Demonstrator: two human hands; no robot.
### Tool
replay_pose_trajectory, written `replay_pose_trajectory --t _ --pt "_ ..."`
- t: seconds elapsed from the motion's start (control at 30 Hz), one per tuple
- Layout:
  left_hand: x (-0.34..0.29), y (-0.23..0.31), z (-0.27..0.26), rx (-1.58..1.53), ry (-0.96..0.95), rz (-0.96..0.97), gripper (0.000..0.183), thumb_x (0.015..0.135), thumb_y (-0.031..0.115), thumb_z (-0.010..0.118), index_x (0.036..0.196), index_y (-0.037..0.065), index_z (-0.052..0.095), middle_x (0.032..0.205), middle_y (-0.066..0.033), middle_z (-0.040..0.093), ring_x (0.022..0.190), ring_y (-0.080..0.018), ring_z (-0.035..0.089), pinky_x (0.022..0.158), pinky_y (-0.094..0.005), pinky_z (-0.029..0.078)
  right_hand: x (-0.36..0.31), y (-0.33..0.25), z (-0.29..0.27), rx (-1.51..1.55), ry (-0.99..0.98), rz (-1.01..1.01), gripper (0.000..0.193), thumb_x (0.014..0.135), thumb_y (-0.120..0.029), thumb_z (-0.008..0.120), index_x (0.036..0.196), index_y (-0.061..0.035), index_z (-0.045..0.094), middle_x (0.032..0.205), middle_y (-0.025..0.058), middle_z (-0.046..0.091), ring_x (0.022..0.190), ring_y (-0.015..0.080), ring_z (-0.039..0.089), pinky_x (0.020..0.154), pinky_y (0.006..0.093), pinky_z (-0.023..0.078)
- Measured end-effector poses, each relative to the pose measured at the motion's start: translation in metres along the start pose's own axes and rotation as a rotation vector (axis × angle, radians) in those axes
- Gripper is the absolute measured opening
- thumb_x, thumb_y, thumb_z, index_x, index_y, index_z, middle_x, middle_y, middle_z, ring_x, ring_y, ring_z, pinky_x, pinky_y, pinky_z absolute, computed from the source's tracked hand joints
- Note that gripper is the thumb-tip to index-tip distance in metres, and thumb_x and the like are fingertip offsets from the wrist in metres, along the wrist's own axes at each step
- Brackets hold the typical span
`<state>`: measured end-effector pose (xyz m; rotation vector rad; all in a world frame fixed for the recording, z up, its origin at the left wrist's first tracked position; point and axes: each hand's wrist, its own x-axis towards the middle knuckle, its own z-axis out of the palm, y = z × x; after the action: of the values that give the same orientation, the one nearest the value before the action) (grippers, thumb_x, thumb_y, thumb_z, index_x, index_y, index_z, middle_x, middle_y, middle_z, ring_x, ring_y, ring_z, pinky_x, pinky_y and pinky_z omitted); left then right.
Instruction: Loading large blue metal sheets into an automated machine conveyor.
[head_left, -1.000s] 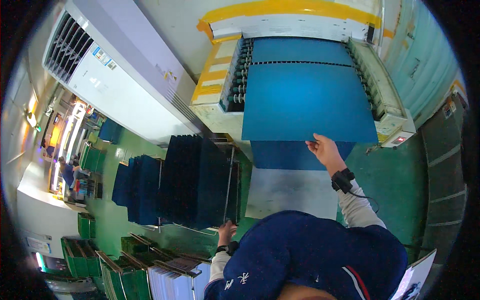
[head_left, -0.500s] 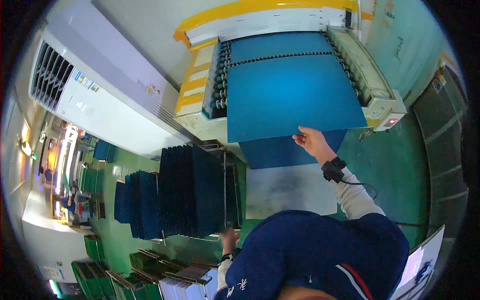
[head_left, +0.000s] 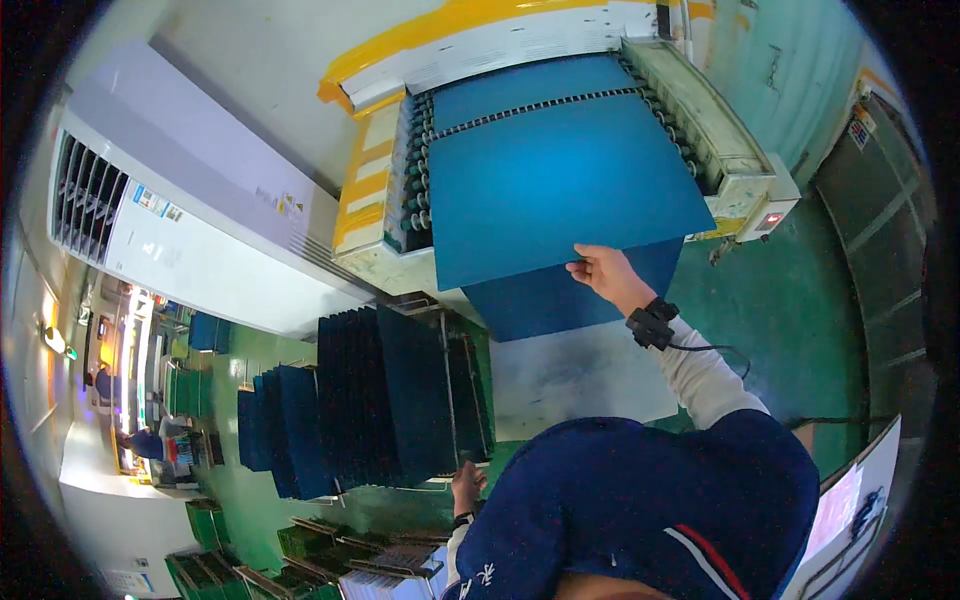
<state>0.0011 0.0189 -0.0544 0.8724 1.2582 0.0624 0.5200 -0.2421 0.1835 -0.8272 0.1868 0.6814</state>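
A large flat blue panel (head_left: 565, 185) lies on the roller conveyor (head_left: 415, 190) in front of me, its near edge jutting out past the rollers. At that near edge, right of the middle, my right hand (head_left: 612, 277) pinches the panel between thumb and fingers. Below the overhang another blue panel surface (head_left: 570, 300) shows, partly hidden. My left hand (head_left: 467, 488) hangs low at the near corner of a rack, its fingers loosely bent and apart with nothing visible in them. Many dark blue panels (head_left: 415, 390) stand upright in that rack.
A second blue panel (head_left: 540, 85) lies farther back on the rollers. Left of the conveyor stands a tall white air conditioner (head_left: 220, 240). A pale board (head_left: 580, 370) lies low before the conveyor. More racks (head_left: 350, 550) stand at lower left; a distant person (head_left: 145, 443) is at far left.
The whole view has shifted slightly. My right hand stays at the panel's near edge. My left hand, blurred before, now shows clearly beside the rack's corner.
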Motion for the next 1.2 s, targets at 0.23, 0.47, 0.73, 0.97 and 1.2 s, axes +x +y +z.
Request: replay_pose_trajectory --t 0.23,0.47,0.73,0.97,1.2 --pt "-0.014 0.007 0.018 0.089 0.100 0.018 0.032 0.087 0.030 0.066 0.105 0.006 0.056 0.082 -0.0093 0.062 0.065 -0.0249 0.063 0.051 -0.0359 0.051 0.007 -0.004 -0.005 -0.007 0.009 -0.002 0.018 0.087 -0.015 0.067 0.094 -0.0041 0.056 0.091 0.0079 0.055 0.081 0.0245 0.062 0.072 0.0357 0.051" --pt "-0.005 0.005 0.011 0.152 0.028 0.021 0.029 0.089 0.032 0.063 0.100 0.005 0.059 0.081 -0.0095 0.064 0.064 -0.0230 0.063 0.052 -0.0344 0.052 0.010 -0.006 -0.002 -0.022 -0.001 -0.015 0.018 0.086 -0.015 0.066 0.095 -0.0025 0.056 0.089 0.0090 0.055 0.078 0.0235 0.062 0.069 0.0344 0.052" --pt "-0.032 0.020 0.026 0.093 0.066 0.022 0.029 0.088 0.031 0.065 0.099 0.006 0.060 0.081 -0.0077 0.064 0.067 -0.0226 0.063 0.057 -0.0340 0.053 0.023 -0.006 -0.001 -0.031 -0.008 -0.017 0.015 0.086 -0.016 0.066 0.091 -0.0043 0.059 0.085 0.0069 0.057 0.076 0.0217 0.062 0.068 0.0341 0.051" --pt "-0.032 0.025 0.035 0.256 0.055 0.059 0.032 0.087 0.031 0.066 0.103 0.005 0.059 0.085 -0.0079 0.065 0.071 -0.0242 0.064 0.056 -0.0353 0.052 0.022 -0.012 0.002 -0.028 -0.044 -0.020 0.014 0.086 -0.017 0.067 0.089 -0.0064 0.058 0.082 0.0052 0.058 0.075 0.0194 0.062 0.067 0.0324 0.050" --pt "-0.010 0.009 0.016 0.267 -0.092 0.232 0.028 0.087 0.030 0.065 0.098 0.006 0.057 0.085 -0.0104 0.066 0.072 -0.0256 0.064 0.056 -0.0362 0.051 0.036 -0.012 0.003 -0.027 -0.012 -0.003 0.015 0.086 -0.017 0.069 0.085 -0.0082 0.057 0.080 0.0053 0.057 0.074 0.0187 0.062 0.069 0.0316 0.050"
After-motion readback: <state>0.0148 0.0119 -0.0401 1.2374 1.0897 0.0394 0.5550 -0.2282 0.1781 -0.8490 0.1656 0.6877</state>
